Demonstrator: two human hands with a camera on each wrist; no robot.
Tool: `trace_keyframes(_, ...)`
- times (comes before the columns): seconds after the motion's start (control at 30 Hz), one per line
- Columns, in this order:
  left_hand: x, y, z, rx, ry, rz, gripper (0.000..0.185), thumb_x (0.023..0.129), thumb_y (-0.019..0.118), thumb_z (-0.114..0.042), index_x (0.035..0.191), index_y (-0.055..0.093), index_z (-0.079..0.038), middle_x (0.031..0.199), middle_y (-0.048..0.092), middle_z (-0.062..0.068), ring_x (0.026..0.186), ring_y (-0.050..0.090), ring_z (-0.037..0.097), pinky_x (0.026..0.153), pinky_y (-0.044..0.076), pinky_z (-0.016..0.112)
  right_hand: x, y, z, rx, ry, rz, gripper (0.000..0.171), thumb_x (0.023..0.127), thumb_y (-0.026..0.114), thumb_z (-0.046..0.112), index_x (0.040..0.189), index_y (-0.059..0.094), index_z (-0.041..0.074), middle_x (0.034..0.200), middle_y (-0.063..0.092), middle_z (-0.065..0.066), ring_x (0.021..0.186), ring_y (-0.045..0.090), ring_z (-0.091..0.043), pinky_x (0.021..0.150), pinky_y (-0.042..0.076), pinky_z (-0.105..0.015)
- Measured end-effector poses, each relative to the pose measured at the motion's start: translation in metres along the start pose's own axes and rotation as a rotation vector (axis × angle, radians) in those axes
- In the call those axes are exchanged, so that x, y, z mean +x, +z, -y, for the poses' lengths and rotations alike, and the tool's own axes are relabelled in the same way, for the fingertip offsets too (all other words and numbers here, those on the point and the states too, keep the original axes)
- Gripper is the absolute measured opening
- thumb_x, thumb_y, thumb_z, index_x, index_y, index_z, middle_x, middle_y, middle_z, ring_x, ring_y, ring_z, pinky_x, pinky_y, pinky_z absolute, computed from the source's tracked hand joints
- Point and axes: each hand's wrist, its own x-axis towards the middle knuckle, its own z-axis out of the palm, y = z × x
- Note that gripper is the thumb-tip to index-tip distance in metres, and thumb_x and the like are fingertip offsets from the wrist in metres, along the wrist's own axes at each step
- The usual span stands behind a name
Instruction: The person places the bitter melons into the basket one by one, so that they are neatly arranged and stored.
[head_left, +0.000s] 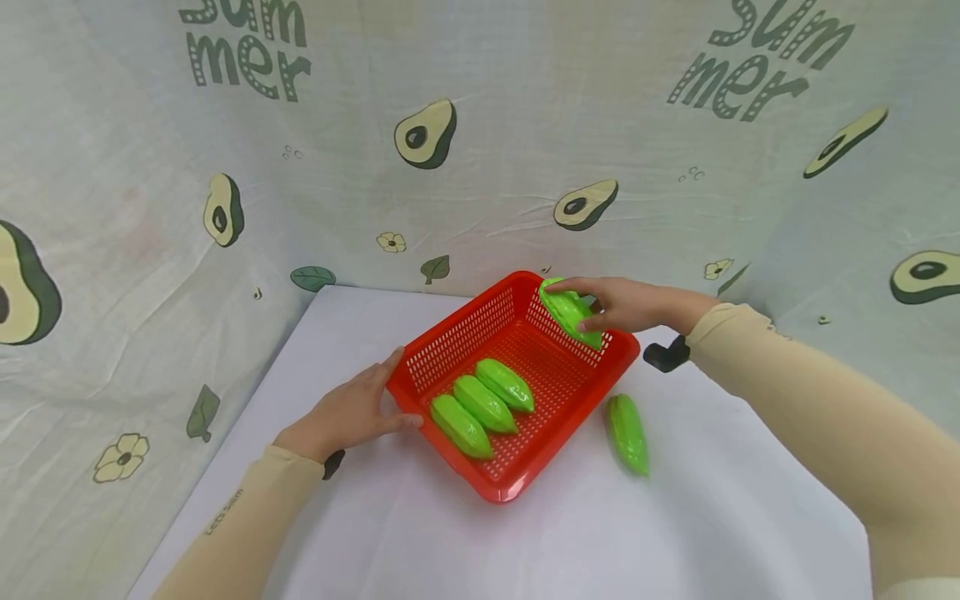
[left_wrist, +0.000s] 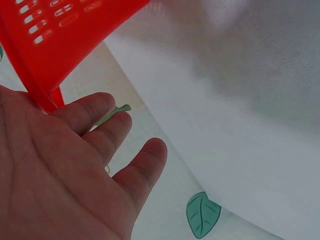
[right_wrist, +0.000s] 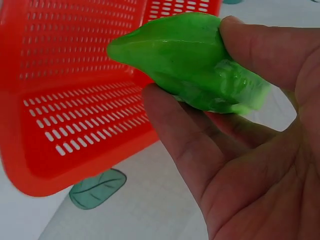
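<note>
Head view: right hand (head_left: 630,304) curled round a green pod (head_left: 572,313) above the far rim of the red basket (head_left: 450,342); left hand (head_left: 352,410) flat, fingers straight, against the near-left rim. Three pods (head_left: 483,404) inside, one more pod (head_left: 628,433) on the table (head_left: 675,517).

Left wrist view: open palm, fingers (left_wrist: 102,132) loose, beside the basket's corner.

Right wrist view: thumb and fingers (right_wrist: 185,145) pinching the pod.

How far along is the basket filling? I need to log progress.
Done: three green fruits lie side by side in the red basket. In hand: the right hand holds a fourth fruit at the basket's far rim while the left hand steadies its side. Left: one fruit on the table.
</note>
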Motion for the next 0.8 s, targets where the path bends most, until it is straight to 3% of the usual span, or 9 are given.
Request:
trace_keyframes(0.33,0.002,0.001,0.0,0.012,-0.001,-0.004,0.122,0.072,0.058,-0.086,0.162,0.012,-0.016,0.157,0.037,0.013,0.141,0.036,0.036,0.101,0.044,0.058,0.05,0.014,0.004,-0.162,0.012,0.109,0.07,0.092,0.07,0.009,0.153,0.042,0.029,0.151,0.043,-0.011,0.133,0.042,-0.033,0.106,0.041,-0.052)
trace_keyframes(0.53,0.003,0.001,0.0,0.008,-0.001,-0.005,0.123,0.071,0.058,-0.086,0.162,0.013,-0.017,0.156,0.037,0.013,0.141,0.037,0.036,0.1,0.045,0.057,0.068,0.029,0.006,-0.111,0.085,0.187,0.07,0.094,0.07,0.012,0.154,0.039,0.032,0.157,0.034,-0.008,0.14,0.031,-0.031,0.107,0.041,-0.05)
trace_keyframes(0.7,0.002,0.002,0.001,0.009,-0.004,-0.004,0.123,0.071,0.058,-0.086,0.162,0.012,-0.018,0.157,0.037,0.013,0.141,0.036,0.036,0.1,0.045,0.057,0.079,0.044,0.006,-0.101,0.102,0.208,0.07,0.093,0.07,0.008,0.153,0.041,0.028,0.154,0.037,-0.009,0.136,0.034,-0.029,0.104,0.044,-0.047)
trace_keyframes(0.8,0.002,0.002,0.002,0.01,-0.004,-0.005,0.122,0.071,0.058,-0.086,0.162,0.012,-0.018,0.157,0.037,0.013,0.141,0.036,0.035,0.1,0.045,0.057,0.084,0.052,0.005,-0.105,0.122,0.234,0.07,0.093,0.071,0.01,0.153,0.042,0.032,0.152,0.039,-0.007,0.133,0.036,-0.028,0.1,0.047,-0.043)
